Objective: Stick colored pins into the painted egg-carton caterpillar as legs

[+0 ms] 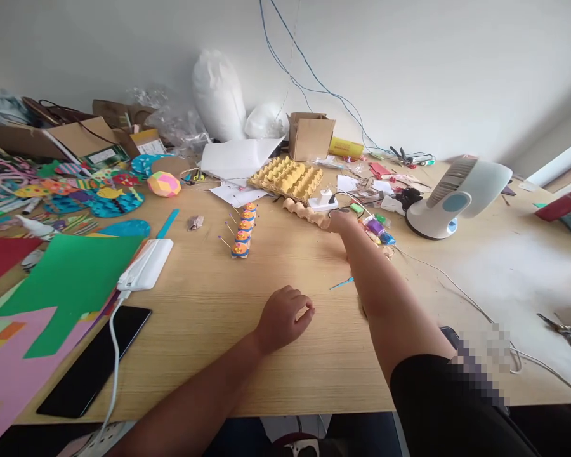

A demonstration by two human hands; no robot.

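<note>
My left hand (285, 318) rests on the wooden table near its front edge, fingers curled with thumb and forefinger forming a loop, nothing visible in them. My right arm stretches far forward, and my right hand (343, 222) is at the right end of a brown egg-carton strip (306, 213); its fingers are mostly hidden, so its grip is unclear. Left of the strip stands a row of orange and blue egg-carton figures (244, 231) with faces and purple-tipped sticks. Behind the strip lies a yellow egg tray (286, 178). A thin blue tool (341, 284) lies between my arms.
Green paper (76, 273), a white power bank (147, 263) and a black tablet (95, 362) lie at left. A white fan (457, 197) stands at right, with scissors (568, 330) further right. A cardboard box (309, 136) stands at the back.
</note>
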